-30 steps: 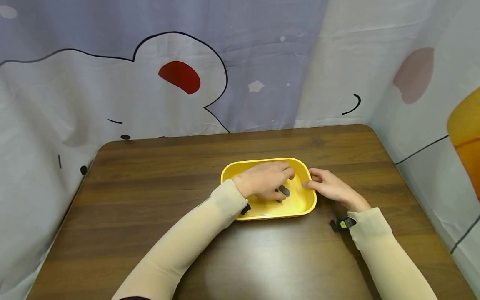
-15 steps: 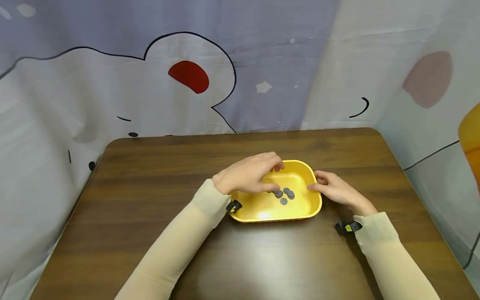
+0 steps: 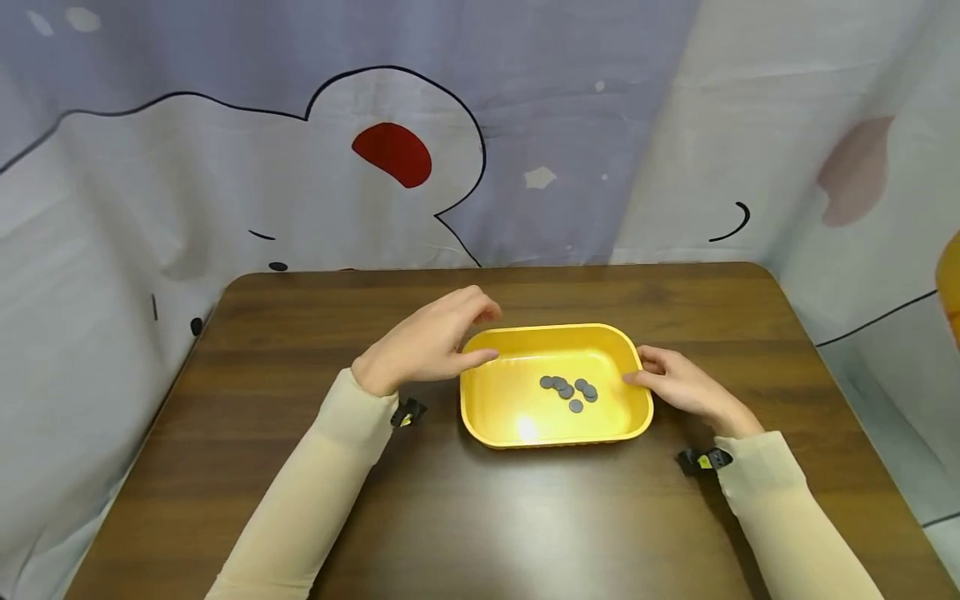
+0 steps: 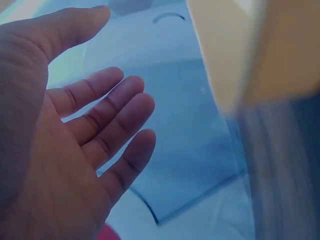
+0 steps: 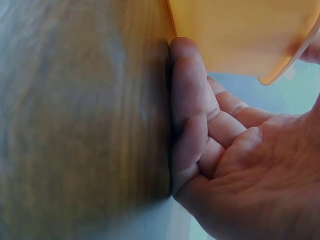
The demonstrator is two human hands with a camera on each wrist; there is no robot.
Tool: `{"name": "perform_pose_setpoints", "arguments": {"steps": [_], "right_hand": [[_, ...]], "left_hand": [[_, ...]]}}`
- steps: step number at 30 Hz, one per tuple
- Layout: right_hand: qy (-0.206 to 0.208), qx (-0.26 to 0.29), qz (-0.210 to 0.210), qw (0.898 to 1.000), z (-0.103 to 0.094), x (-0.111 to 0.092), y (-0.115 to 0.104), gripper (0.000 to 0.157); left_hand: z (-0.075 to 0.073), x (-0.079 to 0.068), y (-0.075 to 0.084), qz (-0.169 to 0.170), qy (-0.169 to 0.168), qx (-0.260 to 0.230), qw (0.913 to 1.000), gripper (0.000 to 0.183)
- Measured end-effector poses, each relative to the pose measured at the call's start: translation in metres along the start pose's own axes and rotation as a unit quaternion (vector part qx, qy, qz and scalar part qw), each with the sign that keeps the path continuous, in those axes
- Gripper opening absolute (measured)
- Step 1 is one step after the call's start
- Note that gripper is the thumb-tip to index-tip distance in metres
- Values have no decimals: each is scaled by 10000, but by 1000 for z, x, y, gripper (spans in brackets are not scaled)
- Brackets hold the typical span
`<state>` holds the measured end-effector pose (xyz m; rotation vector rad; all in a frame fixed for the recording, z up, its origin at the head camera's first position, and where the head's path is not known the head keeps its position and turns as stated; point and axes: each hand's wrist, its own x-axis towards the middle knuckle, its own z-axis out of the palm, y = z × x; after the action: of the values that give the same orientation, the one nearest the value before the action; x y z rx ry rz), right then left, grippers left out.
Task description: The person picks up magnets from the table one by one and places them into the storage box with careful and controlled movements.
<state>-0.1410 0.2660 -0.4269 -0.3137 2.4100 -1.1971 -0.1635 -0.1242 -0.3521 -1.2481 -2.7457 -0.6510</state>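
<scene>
A yellow plastic tray (image 3: 502, 417) with rounded corners rests on the table. Several small grey discs (image 3: 566, 391) lie loosely grouped on its floor, a few overlapping. My left hand (image 3: 427, 343) is raised beside the tray's left end, its thumb and fingers spread apart. In the left wrist view that palm (image 4: 55, 165) holds nothing. At the tray's right end my right hand (image 3: 686, 390) holds the wall, thumb over the rim and fingers outside. The right wrist view has those curled fingers (image 5: 190, 95) low against the table by the tray's outer wall (image 5: 240, 40).
The brown wood-grain table (image 3: 322, 333) extends around the tray on all sides. A patterned curtain (image 3: 540, 125) hangs behind its far edge and along both sides. Small black devices (image 3: 407, 412) sit at both wrists.
My left hand has come up out of the tray and moved left, uncovering the grey discs. My right hand stays at the tray's right end. The whole view has shifted slightly.
</scene>
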Motion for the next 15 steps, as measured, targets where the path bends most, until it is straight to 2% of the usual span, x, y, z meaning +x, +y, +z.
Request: {"name": "perform_pose_setpoints", "arguments": {"steps": [8, 12, 15], "right_hand": [[2, -130, -136, 9998, -8, -7, 5, 39], [162, -578, -330, 9976, -15, -13, 3, 39], [442, -1108, -551, 9913, -22, -17, 1, 39]], "left_hand": [[-1, -43, -24, -905, 276, 445, 9945, 48], [-1, -60, -32, -1270, 440, 626, 9889, 50], [-1, -72, -38, -1478, 472, 761, 9850, 51]]}}
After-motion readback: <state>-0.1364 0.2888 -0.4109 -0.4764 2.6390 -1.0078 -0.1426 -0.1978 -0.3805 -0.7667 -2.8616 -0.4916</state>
